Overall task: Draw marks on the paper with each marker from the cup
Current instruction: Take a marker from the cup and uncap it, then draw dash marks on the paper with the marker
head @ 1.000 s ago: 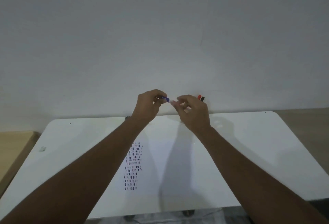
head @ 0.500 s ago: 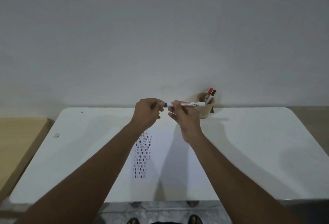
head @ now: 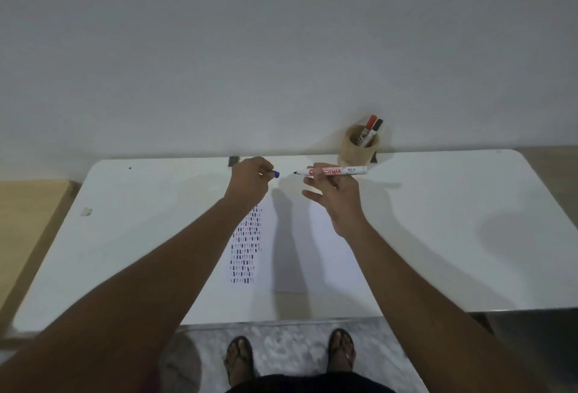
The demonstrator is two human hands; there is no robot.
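1. Marker (head: 331, 171) status: uncapped, held level above the desk (head: 438, 236) at frame centre, tip pointing toward frame left. I read its dark tip as bare.
2. Right hand (head: 336, 195): grasping the marker barrel between thumb and fingertips; the remaining fingers are spread loose.
3. Left hand (head: 250, 183): clenched around the blue cap (head: 276, 174), which sits just beside the marker tip but apart from it.
4. Paper (head: 300, 245): lies flat on the desk below both hands. A block of short dark, blue and reddish dashes (head: 247, 245) fills its left strip; the rest is blank.
5. Cup (head: 359, 147): stands at the desk's far edge, upper right of centre, holding a red-capped marker (head: 370, 125) and a black-capped marker (head: 377, 127).
6. Progress, as I judge it: many marks are already down; this marker's next stroke is not yet made, and the two in the cup remain for their turns.
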